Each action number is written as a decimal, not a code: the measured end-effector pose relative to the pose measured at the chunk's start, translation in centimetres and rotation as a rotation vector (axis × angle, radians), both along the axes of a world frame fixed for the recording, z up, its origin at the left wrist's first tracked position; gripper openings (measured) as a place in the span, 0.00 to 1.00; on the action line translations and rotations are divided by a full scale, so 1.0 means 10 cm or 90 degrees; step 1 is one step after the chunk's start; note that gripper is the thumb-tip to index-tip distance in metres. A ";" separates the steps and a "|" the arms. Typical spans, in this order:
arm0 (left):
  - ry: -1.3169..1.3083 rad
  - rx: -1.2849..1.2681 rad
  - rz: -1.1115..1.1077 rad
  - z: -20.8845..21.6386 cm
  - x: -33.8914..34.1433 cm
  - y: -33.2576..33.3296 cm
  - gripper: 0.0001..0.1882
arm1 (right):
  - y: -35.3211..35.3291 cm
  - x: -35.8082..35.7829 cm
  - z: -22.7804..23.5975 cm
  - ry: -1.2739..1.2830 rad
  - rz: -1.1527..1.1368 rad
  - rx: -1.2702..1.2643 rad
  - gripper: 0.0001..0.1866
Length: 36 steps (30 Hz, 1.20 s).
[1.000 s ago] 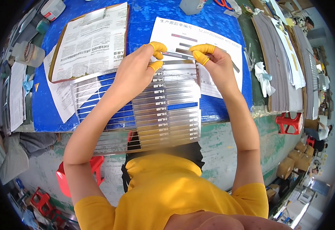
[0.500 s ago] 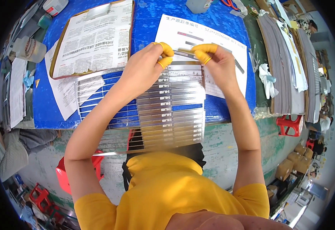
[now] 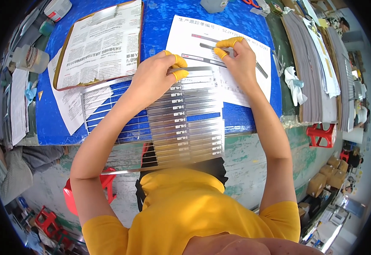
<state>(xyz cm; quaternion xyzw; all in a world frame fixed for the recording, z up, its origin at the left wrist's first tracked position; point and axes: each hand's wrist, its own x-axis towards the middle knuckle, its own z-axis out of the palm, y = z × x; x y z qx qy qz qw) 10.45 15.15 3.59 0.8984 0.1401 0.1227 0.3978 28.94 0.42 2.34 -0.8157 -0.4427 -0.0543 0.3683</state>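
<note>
My left hand (image 3: pixel 155 74), with yellow finger cots on thumb and fingers, pinches the far edge of a shiny metal sheet (image 3: pixel 178 108). The sheet is divided into many narrow strips with repeated lettering, and its near end reaches past the table edge toward my body. My right hand (image 3: pixel 239 57), also in yellow finger cots, is over a white printed sheet (image 3: pixel 236 93); its thumb and fingertips close around a narrow dark strip (image 3: pixel 206 45). Other slim strips lie on that paper, including a red-ended strip (image 3: pixel 202 37) and a longer strip (image 3: pixel 200 58).
A newspaper-lined tray (image 3: pixel 100 46) stands at the far left of the blue tabletop (image 3: pixel 160 29). Stacked grey sheets (image 3: pixel 306 80) and a crumpled white cloth (image 3: pixel 293 87) are on the right. Red stools (image 3: pixel 321 135) stand on the floor. A cloudy plastic container (image 3: pixel 32 58) is at the left.
My right hand has moved away from my left, up and over the paper to the dark strip. The left hand keeps its pinch at the metal sheet's far edge.
</note>
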 end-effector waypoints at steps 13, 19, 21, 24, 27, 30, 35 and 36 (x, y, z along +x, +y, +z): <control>-0.030 -0.065 0.066 0.18 -0.08 -0.01 0.11 | -0.48 -0.46 0.28 0.690 0.136 -0.061 0.15; -0.080 -0.016 0.061 0.22 -0.07 -0.04 0.11 | -0.46 -0.62 0.20 0.804 0.153 0.053 0.15; -0.108 0.017 0.068 0.21 -0.07 -0.04 0.10 | -0.46 -0.62 0.18 0.825 0.154 0.084 0.15; -0.134 0.042 0.070 0.22 -0.07 -0.07 0.10 | -0.46 -0.63 0.15 0.824 0.104 0.101 0.15; -0.126 0.070 0.093 0.28 -0.09 -0.07 0.10 | -0.44 -0.69 0.16 0.837 0.131 0.153 0.14; -0.137 0.036 0.089 0.29 -0.09 -0.07 0.10 | -0.48 -0.62 0.30 0.835 0.146 0.057 0.14; -0.133 0.069 0.087 0.30 -0.09 -0.08 0.10 | -0.46 -0.61 0.25 0.706 0.121 -0.022 0.13; -0.125 0.068 0.088 0.28 -0.09 -0.07 0.10 | -0.45 -0.62 0.26 0.698 0.106 -0.023 0.12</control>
